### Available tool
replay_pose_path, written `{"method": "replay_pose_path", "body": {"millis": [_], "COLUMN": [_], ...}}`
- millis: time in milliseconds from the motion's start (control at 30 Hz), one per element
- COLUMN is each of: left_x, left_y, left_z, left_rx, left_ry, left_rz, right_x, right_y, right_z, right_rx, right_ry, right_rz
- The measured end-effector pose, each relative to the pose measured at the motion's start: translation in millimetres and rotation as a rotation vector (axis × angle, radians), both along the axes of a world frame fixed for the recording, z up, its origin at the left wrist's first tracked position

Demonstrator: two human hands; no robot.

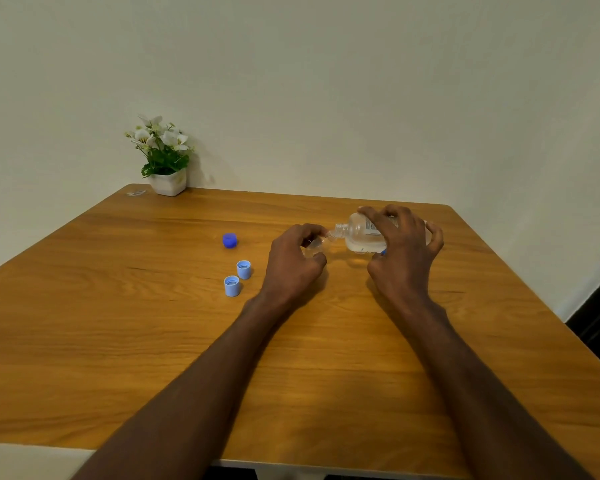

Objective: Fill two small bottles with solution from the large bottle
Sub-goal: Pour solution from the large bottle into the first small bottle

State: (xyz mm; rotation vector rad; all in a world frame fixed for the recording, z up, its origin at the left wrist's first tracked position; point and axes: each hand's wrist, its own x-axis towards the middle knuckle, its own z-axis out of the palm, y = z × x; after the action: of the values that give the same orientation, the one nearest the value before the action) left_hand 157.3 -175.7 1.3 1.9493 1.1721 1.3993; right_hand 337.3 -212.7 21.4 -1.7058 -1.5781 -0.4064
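Note:
My right hand (pixel 404 245) grips the large clear bottle (pixel 362 233), tipped on its side with its open neck pointing left. My left hand (pixel 297 259) holds a small clear bottle (pixel 317 243), tilted so that its mouth meets the large bottle's neck. Clear liquid lies in the lower half of the large bottle. Most of the small bottle is hidden by my fingers. A second small bottle is not clearly visible; a bit of blue shows under my right hand.
Two light blue caps (pixel 244 269) (pixel 231 285) stand open side up left of my left hand. A dark blue cap (pixel 229 240) lies farther back. A potted white flower (pixel 167 157) stands at the wooden table's (pixel 118 341) far left corner by the wall.

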Motion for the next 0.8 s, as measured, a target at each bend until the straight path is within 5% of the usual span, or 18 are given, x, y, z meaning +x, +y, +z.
{"method": "replay_pose_path", "body": {"millis": [800], "left_x": [-1.5], "left_y": [2.2], "left_z": [-0.8], "left_rx": [0.001], "left_ry": [0.007], "left_rz": [0.006], "right_x": [-2.0], "right_y": [1.8], "right_z": [-0.6], "right_rx": [-0.005], "right_ry": [-0.001], "right_rz": [-0.002]}}
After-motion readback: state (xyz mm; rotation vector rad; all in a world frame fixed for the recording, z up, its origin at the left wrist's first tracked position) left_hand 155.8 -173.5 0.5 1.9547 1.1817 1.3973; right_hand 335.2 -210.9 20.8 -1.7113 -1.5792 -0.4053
